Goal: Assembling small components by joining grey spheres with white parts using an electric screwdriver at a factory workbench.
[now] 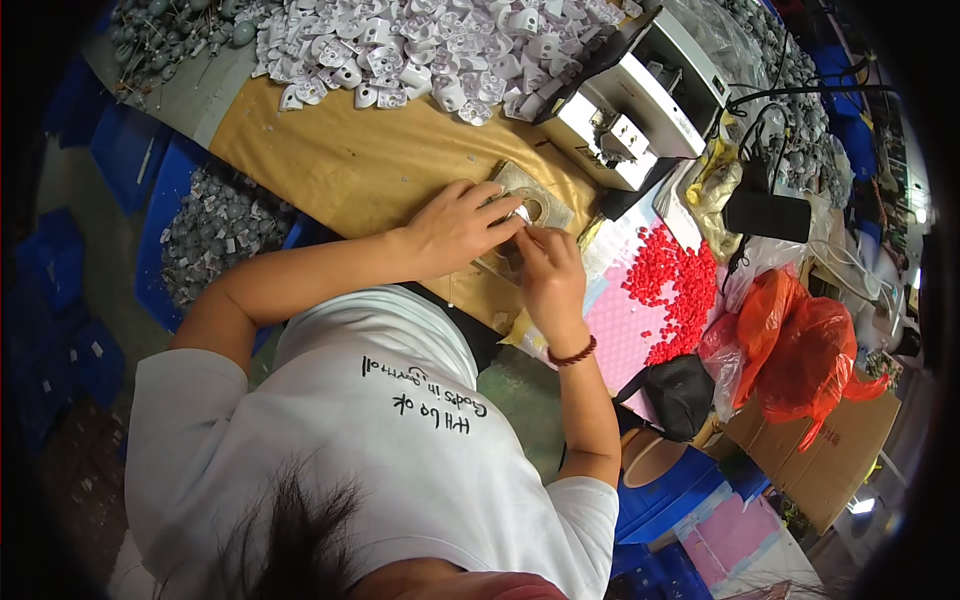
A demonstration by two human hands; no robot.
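My left hand and my right hand meet over a metal fixture block with a round ring in it, at the table's near edge. Between their fingertips shows a small white part. The left fingers are bent and pressed on this part. My right thumb and forefinger pinch close beside it; what lies between them is too small to make out. Below my left hand a thin cord with a white tip hangs down.
White plastic housings are heaped at the back. A white boxy machine stands right of them. Small red pieces lie on a pink sheet, near a black pouch and red bags. A blue bin of grey bulbs is at left.
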